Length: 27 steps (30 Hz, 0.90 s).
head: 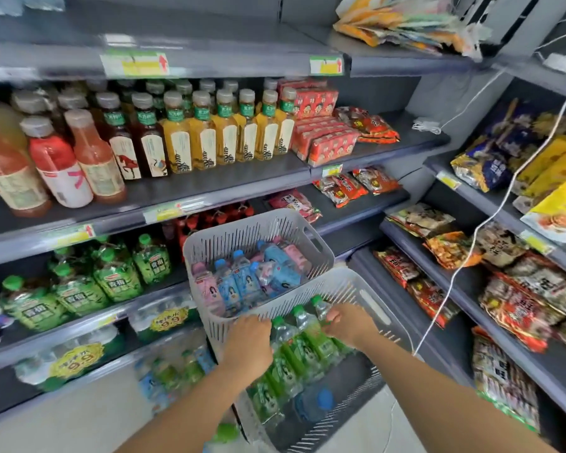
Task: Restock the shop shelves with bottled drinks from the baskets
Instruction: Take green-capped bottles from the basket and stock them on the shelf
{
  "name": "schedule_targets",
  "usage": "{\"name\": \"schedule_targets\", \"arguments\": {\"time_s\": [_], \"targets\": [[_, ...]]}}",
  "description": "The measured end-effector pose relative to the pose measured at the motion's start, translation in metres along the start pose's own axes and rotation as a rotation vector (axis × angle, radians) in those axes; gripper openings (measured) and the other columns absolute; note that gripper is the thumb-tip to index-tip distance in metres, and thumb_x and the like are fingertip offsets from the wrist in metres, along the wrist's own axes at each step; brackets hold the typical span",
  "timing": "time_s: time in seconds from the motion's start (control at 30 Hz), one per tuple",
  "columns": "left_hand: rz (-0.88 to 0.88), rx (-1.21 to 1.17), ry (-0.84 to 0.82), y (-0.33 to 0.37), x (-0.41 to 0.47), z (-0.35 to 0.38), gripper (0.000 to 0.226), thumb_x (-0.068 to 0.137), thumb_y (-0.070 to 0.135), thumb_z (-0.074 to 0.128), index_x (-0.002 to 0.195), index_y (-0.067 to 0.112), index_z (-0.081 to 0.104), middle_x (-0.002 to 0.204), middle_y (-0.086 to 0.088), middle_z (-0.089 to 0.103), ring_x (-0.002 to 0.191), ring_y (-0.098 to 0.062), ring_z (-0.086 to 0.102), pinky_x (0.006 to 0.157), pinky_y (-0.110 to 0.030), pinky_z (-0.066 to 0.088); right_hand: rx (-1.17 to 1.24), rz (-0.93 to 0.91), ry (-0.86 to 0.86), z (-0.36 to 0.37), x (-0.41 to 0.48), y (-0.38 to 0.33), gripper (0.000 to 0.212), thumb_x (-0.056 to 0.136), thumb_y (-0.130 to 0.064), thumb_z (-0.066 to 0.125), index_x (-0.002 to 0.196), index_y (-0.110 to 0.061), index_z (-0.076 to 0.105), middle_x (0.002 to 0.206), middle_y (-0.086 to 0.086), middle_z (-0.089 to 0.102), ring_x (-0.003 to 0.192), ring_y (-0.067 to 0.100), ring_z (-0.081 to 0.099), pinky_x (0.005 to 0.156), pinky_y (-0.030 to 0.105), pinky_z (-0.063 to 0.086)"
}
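**Restocking shift: both hands in the basket**

The grey shelves take up pretty much the whole view. The long run on the left has tea bottles standing along the front edge of the middle shelf, and green-labelled drinks are packed in on the shelf below. The run at the right corner is all snack packets, with a white cord hanging down in front of it.

Two grey slotted baskets sit in front of the lower shelves (can't tell what they're resting on). The far basket holds blue and pink bottles. The near basket touches it and is full of green-capped bottles lying on their sides.

The left hand sits where the two basket rims meet, fingers curled down. I can't tell whether it's gripping anything. The right hand is curled round the neck of one green-capped bottle at the far edge of the near basket.
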<state>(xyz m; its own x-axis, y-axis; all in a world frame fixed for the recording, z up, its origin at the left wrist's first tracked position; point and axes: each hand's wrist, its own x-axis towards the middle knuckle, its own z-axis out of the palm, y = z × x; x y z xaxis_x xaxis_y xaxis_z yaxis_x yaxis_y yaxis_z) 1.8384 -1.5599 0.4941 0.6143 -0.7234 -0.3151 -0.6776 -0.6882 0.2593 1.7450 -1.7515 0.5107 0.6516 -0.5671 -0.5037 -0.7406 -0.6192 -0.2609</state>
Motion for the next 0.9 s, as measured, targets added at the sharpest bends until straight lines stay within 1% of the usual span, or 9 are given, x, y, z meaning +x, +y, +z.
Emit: {"name": "schedule_targets", "arguments": {"time_s": [0.17, 0.27, 0.33, 0.47, 0.6, 0.67, 0.77, 0.8, 0.9], "targets": [[-0.158, -0.118, -0.143, 0.02, 0.033, 0.058, 0.024, 0.09, 0.02, 0.059, 0.112, 0.01, 0.058, 0.114, -0.008, 0.055, 0.106, -0.023, 0.054, 0.089, -0.035, 0.049, -0.055, -0.003, -0.098, 0.028, 0.037, 0.038, 0.043, 0.085, -0.033, 0.069, 0.123, -0.015, 0.059, 0.121, 0.005, 0.064, 0.111, 0.024, 0.06, 0.091, 0.031, 0.047], [-0.289, -0.146, -0.234, 0.027, 0.049, 0.086, 0.045, 0.09, 0.028, 0.058, 0.128, 0.006, 0.047, 0.127, -0.013, 0.05, 0.118, -0.029, 0.049, 0.096, -0.038, 0.045, -0.047, 0.037, -0.17, 0.046, 0.058, 0.052, 0.05, 0.084, -0.037, 0.069, 0.125, -0.013, 0.056, 0.123, 0.007, 0.063, 0.112, 0.026, 0.059, 0.089, 0.031, 0.047], [-0.388, -0.157, -0.267, 0.028, 0.056, 0.102, 0.064, 0.089, 0.033, 0.059, 0.14, 0.004, 0.035, 0.134, -0.014, 0.049, 0.125, -0.031, 0.044, 0.102, -0.04, 0.041, -0.047, 0.062, -0.186, 0.057, 0.07, 0.057, 0.055, 0.083, -0.041, 0.069, 0.128, -0.014, 0.053, 0.126, 0.007, 0.061, 0.115, 0.027, 0.057, 0.094, 0.033, 0.047], [-0.528, -0.199, -0.275, 0.028, 0.065, 0.123, 0.088, 0.085, 0.049, 0.059, 0.149, 0.004, 0.018, 0.14, -0.011, 0.048, 0.135, -0.03, 0.033, 0.108, -0.043, 0.033, -0.007, 0.098, -0.231, 0.081, 0.087, 0.059, 0.065, 0.089, -0.038, 0.063, 0.142, -0.01, 0.039, 0.139, 0.011, 0.052, 0.125, 0.029, 0.05, 0.098, 0.033, 0.044], [-0.591, -0.237, -0.217, 0.029, 0.073, 0.127, 0.1, 0.076, 0.052, 0.071, 0.148, 0.003, 0.02, 0.143, -0.011, 0.044, 0.133, -0.03, 0.035, 0.108, -0.042, 0.032, 0.016, 0.133, -0.221, 0.097, 0.099, 0.057, 0.067, 0.09, -0.035, 0.06, 0.146, -0.009, 0.033, 0.137, 0.012, 0.053, 0.122, 0.029, 0.053, 0.098, 0.035, 0.047], [-0.632, -0.252, -0.21, 0.026, 0.077, 0.128, 0.1, 0.068, 0.053, 0.077, 0.142, 0.004, 0.033, 0.14, -0.011, 0.046, 0.129, -0.03, 0.039, 0.106, -0.04, 0.035, -0.017, 0.132, -0.209, 0.1, 0.103, 0.055, 0.063, 0.089, -0.033, 0.06, 0.143, -0.008, 0.036, 0.133, 0.011, 0.054, 0.118, 0.028, 0.055, 0.095, 0.035, 0.05], [-0.634, -0.253, -0.232, 0.026, 0.079, 0.13, 0.07, 0.068, 0.05, 0.077, 0.123, 0.012, 0.055, 0.133, -0.01, 0.05, 0.126, -0.029, 0.041, 0.105, -0.04, 0.036, -0.154, 0.126, -0.175, 0.104, 0.104, 0.052, 0.062, 0.087, -0.037, 0.064, 0.137, -0.009, 0.04, 0.132, 0.013, 0.052, 0.118, 0.029, 0.055, 0.09, 0.034, 0.05], [-0.629, -0.244, -0.232, 0.027, 0.078, 0.131, 0.066, 0.071, 0.048, 0.076, 0.123, 0.013, 0.055, 0.134, -0.01, 0.049, 0.127, -0.029, 0.04, 0.106, -0.041, 0.036, -0.184, 0.125, -0.158, 0.105, 0.104, 0.051, 0.059, 0.087, -0.037, 0.066, 0.133, -0.009, 0.043, 0.13, 0.013, 0.052, 0.117, 0.029, 0.056, 0.088, 0.034, 0.051], [-0.603, -0.243, -0.215, 0.028, 0.076, 0.135, 0.079, 0.074, 0.048, 0.073, 0.136, 0.013, 0.039, 0.134, -0.008, 0.047, 0.127, -0.027, 0.04, 0.105, -0.04, 0.033, -0.174, 0.13, -0.111, 0.111, 0.104, 0.05, 0.045, 0.086, -0.026, 0.067, 0.123, -0.007, 0.049, 0.115, 0.01, 0.06, 0.105, 0.025, 0.062, 0.083, 0.032, 0.056]]}}
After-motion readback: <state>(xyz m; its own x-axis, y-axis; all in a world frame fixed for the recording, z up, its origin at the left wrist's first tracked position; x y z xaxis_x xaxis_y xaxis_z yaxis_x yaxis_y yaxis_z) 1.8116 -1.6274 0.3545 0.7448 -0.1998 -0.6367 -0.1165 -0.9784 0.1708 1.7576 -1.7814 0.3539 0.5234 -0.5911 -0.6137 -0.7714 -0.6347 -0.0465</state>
